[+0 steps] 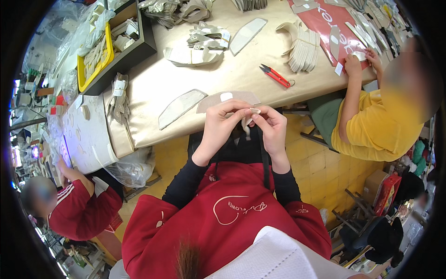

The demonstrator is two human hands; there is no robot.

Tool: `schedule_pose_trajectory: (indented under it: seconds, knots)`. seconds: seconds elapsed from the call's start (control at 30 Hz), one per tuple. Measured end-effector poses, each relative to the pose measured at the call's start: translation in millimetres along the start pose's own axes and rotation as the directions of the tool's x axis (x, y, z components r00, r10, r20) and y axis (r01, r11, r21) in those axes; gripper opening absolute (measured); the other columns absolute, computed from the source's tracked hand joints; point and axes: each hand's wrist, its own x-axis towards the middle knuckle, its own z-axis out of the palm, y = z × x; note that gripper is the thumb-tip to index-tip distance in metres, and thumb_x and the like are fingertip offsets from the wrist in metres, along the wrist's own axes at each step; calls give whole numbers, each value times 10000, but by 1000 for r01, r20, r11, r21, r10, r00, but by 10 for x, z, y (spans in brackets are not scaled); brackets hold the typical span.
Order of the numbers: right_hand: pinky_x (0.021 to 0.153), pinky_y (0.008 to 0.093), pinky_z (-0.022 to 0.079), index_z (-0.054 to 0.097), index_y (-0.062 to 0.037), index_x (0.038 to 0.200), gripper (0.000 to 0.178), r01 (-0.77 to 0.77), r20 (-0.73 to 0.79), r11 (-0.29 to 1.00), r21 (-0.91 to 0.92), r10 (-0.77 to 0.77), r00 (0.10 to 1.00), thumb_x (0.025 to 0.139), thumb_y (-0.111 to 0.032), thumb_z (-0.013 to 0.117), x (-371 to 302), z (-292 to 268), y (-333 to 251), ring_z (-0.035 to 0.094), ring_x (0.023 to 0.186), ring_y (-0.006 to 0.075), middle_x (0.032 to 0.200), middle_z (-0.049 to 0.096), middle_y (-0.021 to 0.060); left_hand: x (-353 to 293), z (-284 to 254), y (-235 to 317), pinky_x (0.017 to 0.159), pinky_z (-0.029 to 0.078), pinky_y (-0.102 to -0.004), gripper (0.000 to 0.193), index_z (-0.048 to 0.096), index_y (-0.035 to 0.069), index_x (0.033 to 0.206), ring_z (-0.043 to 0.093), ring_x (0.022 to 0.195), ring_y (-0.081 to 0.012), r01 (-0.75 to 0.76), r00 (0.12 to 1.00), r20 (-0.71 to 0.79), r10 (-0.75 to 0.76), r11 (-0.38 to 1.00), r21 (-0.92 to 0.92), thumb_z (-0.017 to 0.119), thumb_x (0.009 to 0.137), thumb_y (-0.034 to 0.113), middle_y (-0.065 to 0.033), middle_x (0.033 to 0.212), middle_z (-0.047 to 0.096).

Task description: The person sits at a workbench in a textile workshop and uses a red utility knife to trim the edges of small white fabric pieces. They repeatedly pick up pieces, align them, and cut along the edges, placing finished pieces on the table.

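Note:
At the table's near edge, my left hand (222, 124) and my right hand (274, 129) are close together, thumbs and fingertips closed on a small pale strip-like piece (247, 122). Its lower end hangs between them; the fingers hide the rest. Just beyond my hands lies a brownish curved cut piece (211, 103) with a white patch. To its left rests a pale half-moon piece (182, 109) with a dark outline. Farther right are red-handled thread snips (278, 77), lying with the dark blades toward the upper left.
Bundled pale cut pieces (299, 49) and a tied stack (197, 49) lie across the paper-covered table (246, 69). A dark box with a yellow tray (81, 76) stands at left. A co-worker in yellow (371, 123) sits at right; another person in red (79, 209) is at lower left.

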Motion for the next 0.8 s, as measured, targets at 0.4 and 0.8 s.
schedule_pose_trajectory:
  seconds: [0.4, 0.8]
  knots:
    - [909, 372, 525, 552, -24, 1194, 219, 266, -573, 868, 419, 26, 819, 1049, -169, 474, 76, -176, 208, 630, 1034, 191, 1151, 636, 87, -3, -211, -326, 857, 474, -257, 122, 621, 28, 985, 583, 867, -111, -127, 927, -369, -65, 873, -472, 589, 1003, 144, -28, 909, 624]
    - [789, 312, 591, 542, -37, 1230, 289, 209, -689, 891, 403, 145, 710, 1061, -248, 440, 57, -779, 15, 674, 1015, 196, 1199, 649, 123, -799, -2181, -617, 1008, 488, -295, 279, 570, -120, 1227, 615, 1100, -218, -183, 484, -874, 34, 981, -63, 522, 994, 27, -166, 1215, 617]
